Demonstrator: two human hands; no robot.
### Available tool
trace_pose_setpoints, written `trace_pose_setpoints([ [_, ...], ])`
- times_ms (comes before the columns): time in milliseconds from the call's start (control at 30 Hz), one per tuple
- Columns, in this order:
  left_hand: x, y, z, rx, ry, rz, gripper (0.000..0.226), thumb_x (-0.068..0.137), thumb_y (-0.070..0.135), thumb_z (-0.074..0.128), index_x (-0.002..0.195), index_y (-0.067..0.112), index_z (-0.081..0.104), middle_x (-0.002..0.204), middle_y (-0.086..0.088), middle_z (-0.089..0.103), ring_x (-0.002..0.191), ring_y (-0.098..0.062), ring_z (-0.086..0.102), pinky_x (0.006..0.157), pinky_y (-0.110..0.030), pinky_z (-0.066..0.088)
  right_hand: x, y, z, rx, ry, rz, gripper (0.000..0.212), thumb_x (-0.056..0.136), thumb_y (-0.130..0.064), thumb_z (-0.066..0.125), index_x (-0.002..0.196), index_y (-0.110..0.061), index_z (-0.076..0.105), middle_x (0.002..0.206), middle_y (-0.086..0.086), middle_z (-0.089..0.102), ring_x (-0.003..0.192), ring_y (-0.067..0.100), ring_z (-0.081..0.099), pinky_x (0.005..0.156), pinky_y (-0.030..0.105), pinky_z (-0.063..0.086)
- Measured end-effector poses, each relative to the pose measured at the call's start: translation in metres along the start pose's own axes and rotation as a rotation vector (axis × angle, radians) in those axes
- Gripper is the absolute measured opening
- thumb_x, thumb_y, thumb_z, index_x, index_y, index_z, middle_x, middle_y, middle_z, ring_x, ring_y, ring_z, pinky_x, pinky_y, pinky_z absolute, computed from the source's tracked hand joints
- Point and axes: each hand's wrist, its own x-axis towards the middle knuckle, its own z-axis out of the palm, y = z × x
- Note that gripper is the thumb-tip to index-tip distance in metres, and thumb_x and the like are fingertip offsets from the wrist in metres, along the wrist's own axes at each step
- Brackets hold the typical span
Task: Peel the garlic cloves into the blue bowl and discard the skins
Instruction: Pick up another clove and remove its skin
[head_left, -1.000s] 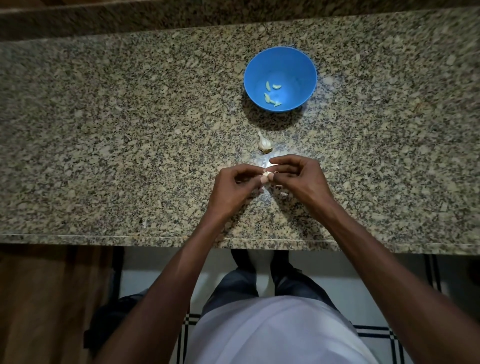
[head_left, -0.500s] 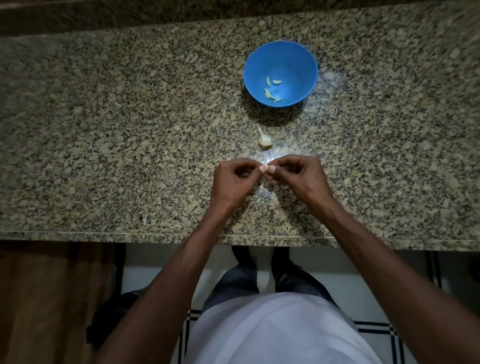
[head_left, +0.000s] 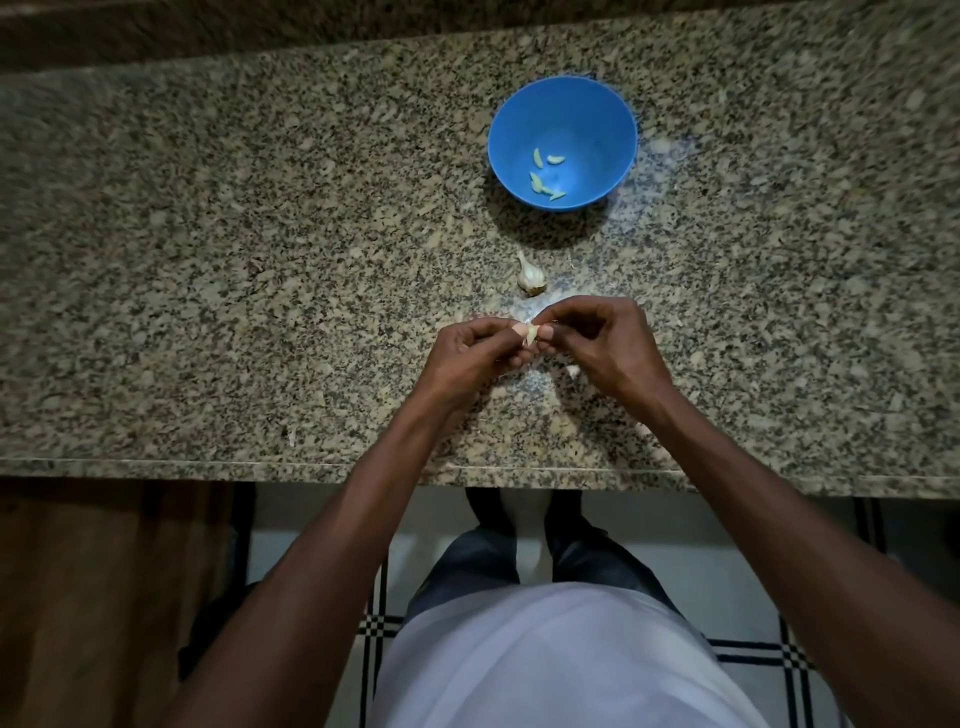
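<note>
A blue bowl (head_left: 597, 109) stands on the granite counter beyond my hands, with several peeled cloves (head_left: 543, 176) lying in its bottom. Between the bowl and my hands sits a partly stripped garlic bulb (head_left: 530, 274). My left hand (head_left: 470, 358) and my right hand (head_left: 605, 345) meet fingertip to fingertip, both pinching one small pale garlic clove (head_left: 531, 335). A white scrap of skin (head_left: 572, 371) lies on the counter under my right hand.
The speckled granite counter (head_left: 260, 260) runs the full width, its front edge (head_left: 208, 462) close to my body. A raised back ledge (head_left: 208, 31) borders the far side. Small skin flakes (head_left: 643, 428) lie near my right wrist.
My hands stay pinched together on the clove; the fingers have shifted a little and more of the pale clove shows between them. The view has tilted slightly.
</note>
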Motion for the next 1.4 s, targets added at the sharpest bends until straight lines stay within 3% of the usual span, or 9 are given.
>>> trace_pose_setpoints([
  [267, 0.000, 0.002, 0.006, 0.032, -0.019, 0.007, 0.026, 0.103, 0.017, 0.062, 0.118, -0.003, 0.068, 0.090, -0.009, 0.071, 0.079, -0.013, 0.065, 0.081, -0.026, 0.057, -0.001, 0.004, 0.004, 0.266, 0.000, 0.090, 0.020, 0.089, -0.005, 0.079, 0.110, -0.003, 0.078, 0.100, 0.011, 0.080, 0.094, 0.024, 0.077, 0.083, 0.037, 0.064],
  [467, -0.005, 0.005, 0.018, 0.236, 0.128, 0.163, 0.019, 0.103, 0.020, 0.063, 0.112, 0.004, 0.068, 0.096, -0.006, 0.073, 0.082, -0.007, 0.070, 0.073, -0.021, 0.057, -0.007, 0.000, 0.010, 0.555, 0.073, 0.247, 0.033, 0.084, -0.004, 0.083, 0.114, 0.000, 0.072, 0.101, 0.024, 0.077, 0.091, 0.031, 0.078, 0.083, 0.037, 0.064],
  [567, -0.005, 0.001, 0.020, 0.356, 0.183, 0.233, 0.013, 0.101, 0.024, 0.067, 0.108, 0.013, 0.068, 0.097, -0.002, 0.073, 0.091, -0.013, 0.071, 0.078, -0.031, 0.062, -0.011, 0.002, 0.009, 0.593, 0.012, 0.266, 0.037, 0.085, -0.009, 0.084, 0.120, -0.001, 0.073, 0.112, 0.017, 0.077, 0.106, 0.028, 0.076, 0.092, 0.038, 0.062],
  [733, -0.007, -0.002, 0.026, 0.445, 0.206, 0.277, 0.009, 0.101, 0.022, 0.065, 0.107, 0.015, 0.065, 0.097, 0.004, 0.071, 0.090, -0.007, 0.069, 0.079, -0.020, 0.058, -0.013, 0.002, 0.010, 0.498, -0.005, 0.226, 0.036, 0.088, -0.009, 0.081, 0.123, -0.005, 0.074, 0.113, 0.006, 0.079, 0.106, 0.019, 0.076, 0.086, 0.027, 0.061],
  [867, -0.004, -0.005, 0.024, 0.367, 0.195, 0.226, 0.012, 0.103, 0.023, 0.063, 0.109, 0.012, 0.066, 0.099, -0.002, 0.073, 0.093, -0.015, 0.072, 0.080, -0.027, 0.060, -0.012, 0.001, 0.011, 0.460, 0.020, 0.179, 0.029, 0.090, -0.004, 0.078, 0.118, -0.002, 0.076, 0.107, 0.008, 0.080, 0.101, 0.018, 0.077, 0.082, 0.022, 0.059],
  [1100, -0.007, -0.002, 0.026, 0.047, 0.184, 0.081, 0.016, 0.105, 0.017, 0.058, 0.113, 0.004, 0.065, 0.085, -0.001, 0.070, 0.068, 0.000, 0.065, 0.060, -0.013, 0.051, -0.011, -0.004, 0.011, 0.464, 0.026, 0.143, 0.022, 0.089, 0.002, 0.077, 0.110, 0.005, 0.074, 0.090, 0.011, 0.080, 0.082, 0.018, 0.079, 0.073, 0.021, 0.060],
  [1267, -0.007, -0.002, 0.025, -0.072, 0.163, 0.030, 0.024, 0.105, 0.015, 0.059, 0.119, -0.003, 0.064, 0.085, -0.003, 0.070, 0.072, -0.007, 0.065, 0.070, -0.018, 0.055, -0.012, -0.004, 0.008, 0.523, 0.007, 0.183, 0.025, 0.088, 0.001, 0.077, 0.113, 0.005, 0.074, 0.096, 0.015, 0.080, 0.090, 0.024, 0.079, 0.079, 0.025, 0.061],
  [1400, -0.007, -0.003, 0.024, -0.058, 0.217, 0.054, 0.022, 0.101, 0.016, 0.067, 0.118, 0.002, 0.066, 0.099, -0.012, 0.074, 0.080, -0.011, 0.070, 0.076, -0.022, 0.058, -0.013, -0.003, 0.007, 0.484, -0.016, 0.183, 0.025, 0.089, -0.003, 0.079, 0.113, 0.002, 0.076, 0.099, 0.014, 0.080, 0.096, 0.025, 0.078, 0.082, 0.026, 0.061],
])
